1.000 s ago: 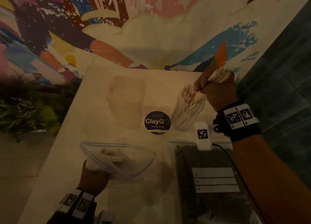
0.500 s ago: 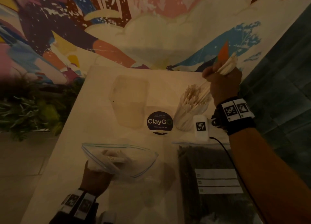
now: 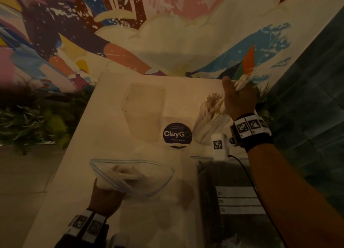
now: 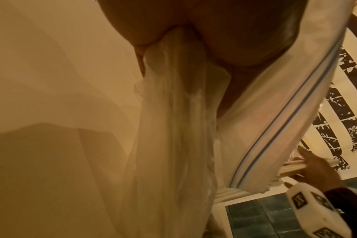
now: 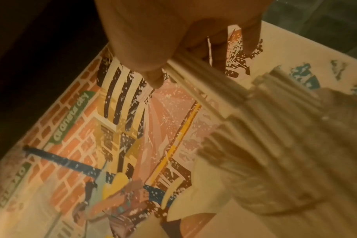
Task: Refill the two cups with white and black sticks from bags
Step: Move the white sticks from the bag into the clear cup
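A clear cup (image 3: 208,128) packed with white sticks stands at the table's back right. Above it my right hand (image 3: 236,87) grips a bundle of white sticks (image 3: 243,80), their lower ends reaching down among the sticks in the cup. The right wrist view shows that bundle (image 5: 204,83) running from my fingers to the cup (image 5: 285,161). An empty clear cup (image 3: 145,110) stands to the left. My left hand (image 3: 104,190) holds up an open zip bag (image 3: 134,175) with a few white sticks; its plastic (image 4: 173,128) fills the left wrist view. A bag of black sticks (image 3: 232,201) lies at the front right.
A round dark "ClayGo" sticker (image 3: 177,135) sits between the cups. Green plants (image 3: 28,121) line the table's left side. A painted mural wall rises behind the table, and a dark tiled wall (image 3: 307,117) stands close on the right. A cable runs along my right forearm.
My right hand has tipped the bundle of white sticks more upright over the filled cup, shifting slightly right. The left hand and its bag have stayed put.
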A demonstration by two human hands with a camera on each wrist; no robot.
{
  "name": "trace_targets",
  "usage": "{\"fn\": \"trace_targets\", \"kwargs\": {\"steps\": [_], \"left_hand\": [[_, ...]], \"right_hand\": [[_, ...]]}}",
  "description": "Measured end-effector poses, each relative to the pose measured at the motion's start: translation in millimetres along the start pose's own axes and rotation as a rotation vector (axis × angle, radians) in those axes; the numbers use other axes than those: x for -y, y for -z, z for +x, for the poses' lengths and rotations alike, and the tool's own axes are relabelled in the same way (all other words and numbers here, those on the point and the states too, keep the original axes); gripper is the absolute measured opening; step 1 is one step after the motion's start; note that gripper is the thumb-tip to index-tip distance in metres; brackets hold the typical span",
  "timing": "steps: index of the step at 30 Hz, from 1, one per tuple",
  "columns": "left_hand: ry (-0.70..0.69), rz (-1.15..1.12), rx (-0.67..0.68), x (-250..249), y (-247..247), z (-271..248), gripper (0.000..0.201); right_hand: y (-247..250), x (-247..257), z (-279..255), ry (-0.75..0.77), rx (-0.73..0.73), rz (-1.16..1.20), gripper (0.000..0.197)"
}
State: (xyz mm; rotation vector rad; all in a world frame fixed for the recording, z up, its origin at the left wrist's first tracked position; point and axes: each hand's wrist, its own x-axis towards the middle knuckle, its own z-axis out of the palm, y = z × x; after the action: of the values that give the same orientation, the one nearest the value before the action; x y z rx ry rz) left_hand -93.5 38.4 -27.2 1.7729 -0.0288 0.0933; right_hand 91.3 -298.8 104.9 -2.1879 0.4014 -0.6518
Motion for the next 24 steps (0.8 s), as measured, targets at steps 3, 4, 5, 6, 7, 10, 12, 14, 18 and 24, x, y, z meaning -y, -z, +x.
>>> {"fn": "trace_targets", "kwargs": {"steps": [3, 4, 5, 6, 7, 10, 12, 14, 18, 24], "left_hand": [[-0.026, -0.024, 0.016, -7, -3, 1, 0.032], [-0.020, -0.038, 0.007, -7, -2, 1, 0.033], [-0.010, -0.049, -0.001, -7, -2, 0, 0.033], [0.001, -0.058, -0.005, -6, -1, -1, 0.032], [0.007, -0.047, -0.002, -6, 0, -1, 0.032], [0.007, -0.025, 0.001, -7, 0, -3, 0.031], [0.021, -0.020, -0.016, -12, -2, -2, 0.038], [-0.028, 0.012, -0.001, -18, -5, -3, 0.031], [-0.035, 0.032, 0.024, -24, -6, -3, 0.013], [-0.016, -0.025, 0.029, -19, -6, -1, 0.018]], "right_hand": [[-5, -6, 3, -0.018, 0.130, -0.235, 0.083], [-5, -6, 3, -0.008, 0.125, -0.232, 0.081], [-4, -4, 4, 0.023, 0.089, -0.174, 0.073], [-1, -1, 3, 0.067, 0.038, -0.092, 0.063], [2, 1, 3, 0.132, -0.022, 0.015, 0.059], [9, 8, 0, 0.386, -0.207, 0.140, 0.070], [6, 5, -1, 0.415, -0.150, 0.026, 0.063], [0, -2, -3, 0.369, 0.118, -0.257, 0.053], [-11, -15, -11, 0.310, 0.422, -0.577, 0.063], [-24, -12, -15, 0.397, 0.441, -0.768, 0.067]]}}
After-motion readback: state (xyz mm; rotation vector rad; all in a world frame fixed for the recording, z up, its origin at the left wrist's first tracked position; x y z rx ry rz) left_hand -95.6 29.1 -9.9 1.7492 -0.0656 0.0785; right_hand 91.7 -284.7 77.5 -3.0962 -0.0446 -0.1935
